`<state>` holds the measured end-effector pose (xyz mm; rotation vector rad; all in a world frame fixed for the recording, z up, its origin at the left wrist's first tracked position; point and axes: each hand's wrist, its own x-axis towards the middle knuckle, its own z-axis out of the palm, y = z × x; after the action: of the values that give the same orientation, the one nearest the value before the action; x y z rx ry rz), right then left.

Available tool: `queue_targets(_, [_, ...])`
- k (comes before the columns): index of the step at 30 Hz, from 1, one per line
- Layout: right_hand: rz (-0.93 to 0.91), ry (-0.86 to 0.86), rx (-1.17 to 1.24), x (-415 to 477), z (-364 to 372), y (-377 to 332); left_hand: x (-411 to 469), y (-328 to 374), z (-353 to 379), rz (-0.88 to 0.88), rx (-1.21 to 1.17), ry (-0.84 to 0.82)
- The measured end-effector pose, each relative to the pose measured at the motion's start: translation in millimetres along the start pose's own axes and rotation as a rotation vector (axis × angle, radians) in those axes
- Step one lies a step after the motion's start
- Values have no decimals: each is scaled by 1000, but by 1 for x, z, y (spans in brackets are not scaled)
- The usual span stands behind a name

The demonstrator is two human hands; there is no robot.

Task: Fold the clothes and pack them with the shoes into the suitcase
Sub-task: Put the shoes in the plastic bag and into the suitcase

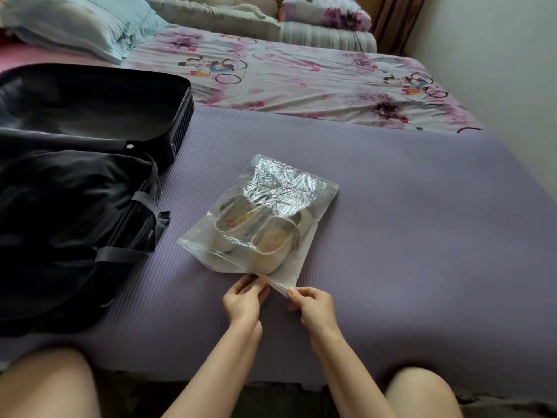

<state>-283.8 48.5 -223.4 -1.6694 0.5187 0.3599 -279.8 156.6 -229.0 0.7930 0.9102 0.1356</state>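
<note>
Clear plastic wrapped the pair of pale shoes (259, 233) you were working on: they lay side by side inside a transparent bag (280, 191), toes pointing to the far side, heels toward you, and the bag rested flat on the purple ribbed mat (407, 221) that covered the near part of the bed. Your left hand (244, 300) and your right hand (313, 306) met at the bag's near corner, each grip narrow and pinched on the plastic edge, with the left fingers (256, 285) touching the rim just left of the right fingers (297, 292). You had both forearms stretched out from the near edge, and your bare knees showed at the bottom corners. To the left, the black suitcase (90, 131) lay open on the bed, its far half lined with dark fabric and its near half filled with something dark held under crossed grey straps (144, 203); I could not tell what that dark load was. The bag stood apart from the suitcase, just to its right. Beyond the mat a flowered sheet (301, 73) covered the far part of the bed, with a light blue pillow (81, 22) at the far left and a rolled floral quilt (325, 13) at the far end.
</note>
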Motion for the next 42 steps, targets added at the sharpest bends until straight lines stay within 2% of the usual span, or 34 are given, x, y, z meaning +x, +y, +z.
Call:
queue_targets(13, [18,10,73,3,-23,0,5,-7,12,2,-62,51])
queue_targets(19, [-24,24,117,5,-30,1,17,12,13,35,-136,108])
queue_targets(24, [15,28,117,8,-31,7,24,22,3,-12,-151,145])
queue_targets(31, [-8,36,125,12,-34,6,33,23,2,81,-94,134])
queue_targets(38, [-2,78,109,20,-34,8,34,22,0,73,-83,144])
queue_targets(42, [19,108,143,26,-38,10,43,37,-12,162,-28,177])
